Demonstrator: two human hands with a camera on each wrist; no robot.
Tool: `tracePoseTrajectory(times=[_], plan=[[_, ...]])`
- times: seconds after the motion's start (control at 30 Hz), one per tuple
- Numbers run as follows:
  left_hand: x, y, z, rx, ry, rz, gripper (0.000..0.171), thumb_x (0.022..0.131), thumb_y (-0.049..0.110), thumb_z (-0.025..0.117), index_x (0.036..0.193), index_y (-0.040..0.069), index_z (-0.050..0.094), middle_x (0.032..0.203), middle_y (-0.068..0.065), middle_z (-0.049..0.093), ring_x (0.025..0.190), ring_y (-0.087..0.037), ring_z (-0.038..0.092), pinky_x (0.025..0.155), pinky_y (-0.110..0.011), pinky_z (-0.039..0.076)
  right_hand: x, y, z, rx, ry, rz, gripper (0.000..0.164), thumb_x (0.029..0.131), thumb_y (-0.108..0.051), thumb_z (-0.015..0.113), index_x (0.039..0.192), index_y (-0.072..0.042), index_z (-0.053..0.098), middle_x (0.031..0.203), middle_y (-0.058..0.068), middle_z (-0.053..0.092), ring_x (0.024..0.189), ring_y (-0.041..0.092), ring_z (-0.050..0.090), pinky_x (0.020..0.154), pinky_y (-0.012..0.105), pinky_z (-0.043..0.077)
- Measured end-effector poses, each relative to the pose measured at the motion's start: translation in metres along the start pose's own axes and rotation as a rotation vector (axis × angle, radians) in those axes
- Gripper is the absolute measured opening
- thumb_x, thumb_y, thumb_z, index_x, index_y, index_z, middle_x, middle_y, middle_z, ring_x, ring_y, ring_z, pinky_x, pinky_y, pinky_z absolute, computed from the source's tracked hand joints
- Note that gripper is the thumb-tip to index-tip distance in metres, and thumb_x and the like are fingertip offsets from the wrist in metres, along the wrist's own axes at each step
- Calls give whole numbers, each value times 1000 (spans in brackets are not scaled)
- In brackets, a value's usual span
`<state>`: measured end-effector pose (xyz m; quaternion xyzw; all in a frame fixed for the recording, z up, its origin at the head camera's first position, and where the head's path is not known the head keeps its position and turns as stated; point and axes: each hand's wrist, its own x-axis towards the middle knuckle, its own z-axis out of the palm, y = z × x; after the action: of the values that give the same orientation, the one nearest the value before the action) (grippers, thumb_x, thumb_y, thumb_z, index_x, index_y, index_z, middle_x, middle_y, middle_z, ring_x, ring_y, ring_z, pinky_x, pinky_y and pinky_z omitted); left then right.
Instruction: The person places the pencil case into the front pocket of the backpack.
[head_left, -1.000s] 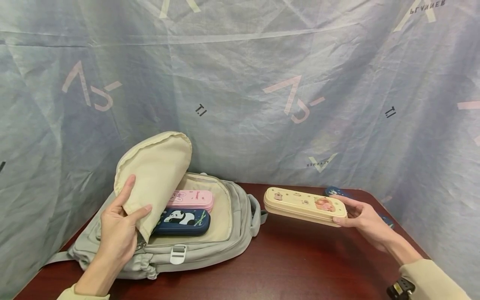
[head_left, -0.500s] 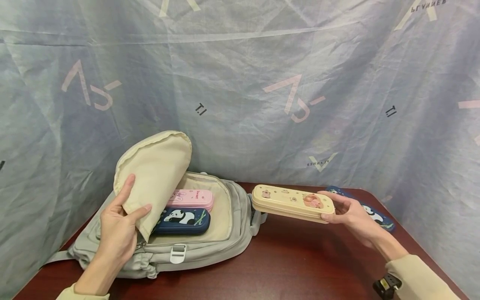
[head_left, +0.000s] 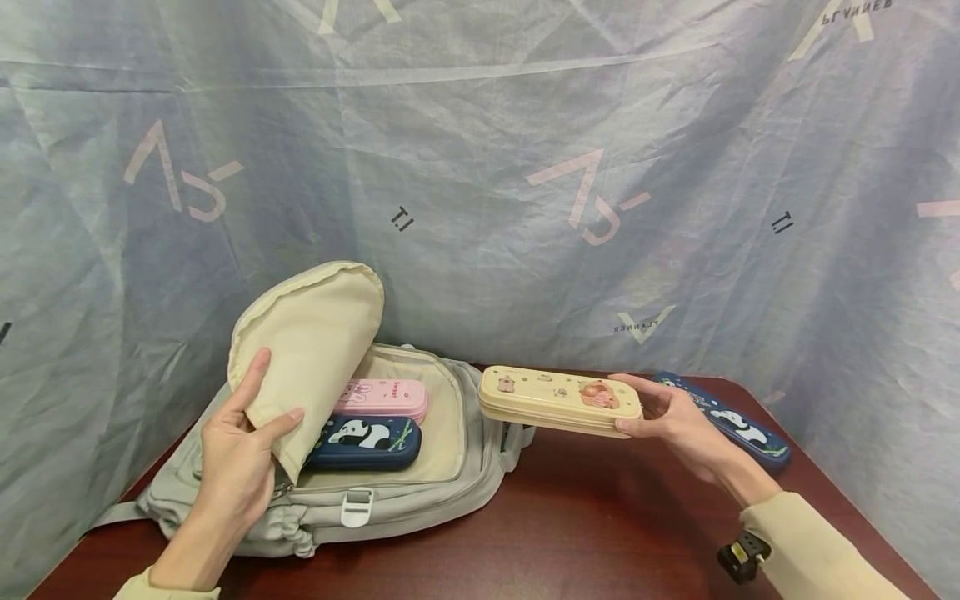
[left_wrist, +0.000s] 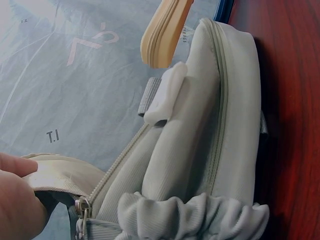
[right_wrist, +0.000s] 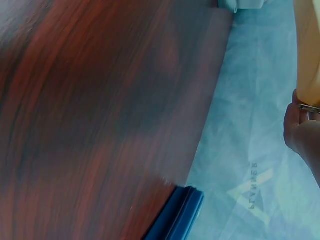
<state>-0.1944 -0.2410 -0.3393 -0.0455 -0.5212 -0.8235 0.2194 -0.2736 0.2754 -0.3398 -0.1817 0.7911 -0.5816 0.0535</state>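
Observation:
A grey backpack [head_left: 420,515] lies on the table with its front flap [head_left: 315,342] folded up, cream lining showing. My left hand [head_left: 236,454] pinches the edge of that flap between thumb and fingers. Inside the opened pocket lie a pink pencil case [head_left: 390,398] and, nearer me, a navy panda pencil case [head_left: 375,442]; the flap hides their left ends. My right hand [head_left: 675,425] grips the right end of a cream pencil case [head_left: 555,400] with bear pictures, held above the table. Its left end is beside the backpack's top edge. In the right wrist view that case [right_wrist: 308,50] is partly cut off.
Another navy panda pencil case [head_left: 738,425] lies at the table's right rear, behind my right forearm. A grey printed curtain [head_left: 480,208] hangs behind and along both sides of the dark red table [head_left: 570,533]. A strap [head_left: 120,517] trails from the backpack's left.
My right hand has carried the cream pencil case leftward to the backpack's edge, uncovering more of the navy case on the right. The left hand and flap have stayed in place.

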Motion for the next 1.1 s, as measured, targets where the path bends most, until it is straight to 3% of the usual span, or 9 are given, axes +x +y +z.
tracePoseTrajectory(times=[0.37,0.73,0.97,1.1], plan=[[0,0,0,2,-4,4,92,89,-32,55,162,22,42,175,-1,14,137,-8,44,95,-20,55,22,-4,21,22,-17,-6,72,90,-9,83,155,-4,51,133,19,65,111,24,65,90,31,57],[1,1,1,5,0,-5,92,90,-32,54,162,23,42,175,0,16,150,-22,32,98,-21,54,39,-7,40,37,-45,-23,71,89,-7,84,153,-4,53,132,18,67,111,25,66,91,31,57],[1,0,0,-1,-2,1,92,89,-32,55,162,23,42,175,-1,15,140,-11,42,96,-21,55,49,-13,53,35,-71,-21,72,89,-9,84,153,-4,52,128,18,69,108,27,66,90,33,57],[1,0,0,3,-1,1,92,89,-32,55,162,23,42,175,0,15,140,-11,43,96,-20,55,56,-16,62,48,-73,-19,74,88,-8,84,154,-3,51,129,19,68,109,26,66,90,32,57]])
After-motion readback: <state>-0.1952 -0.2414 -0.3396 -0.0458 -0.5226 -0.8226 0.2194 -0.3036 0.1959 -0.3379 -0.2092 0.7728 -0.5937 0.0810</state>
